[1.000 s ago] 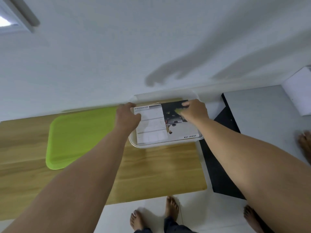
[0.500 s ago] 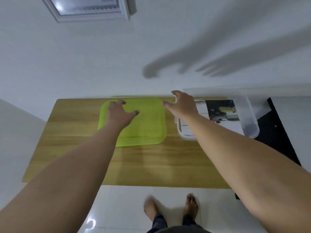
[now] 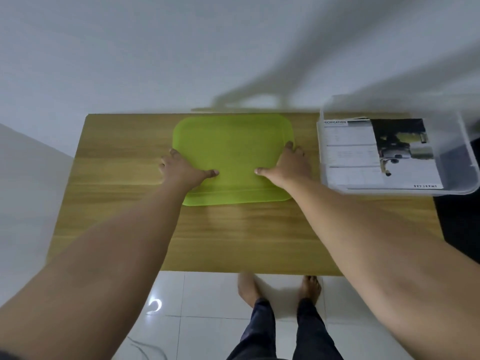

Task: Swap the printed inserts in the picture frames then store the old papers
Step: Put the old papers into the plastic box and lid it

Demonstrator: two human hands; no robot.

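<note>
The left hand [image 3: 179, 168] and right hand [image 3: 288, 165] clasp a flat lime-green plastic lid [image 3: 233, 149], likely for the clear plastic box [image 3: 454, 192] of papers [image 3: 350, 157].

Soft, rather dim light throws broad, fuzzy arm shadows onto the wall [image 3: 130, 61] at upper right. A small glare spot shines on a floor tile [image 3: 166, 292] at lower left. The green tray [image 3: 233, 152] is evenly lit. Wide-angle distortion bows the desk [image 3: 246, 237] edges, and the clear plastic box [image 3: 465, 162] at the right edge is smeared.
</note>
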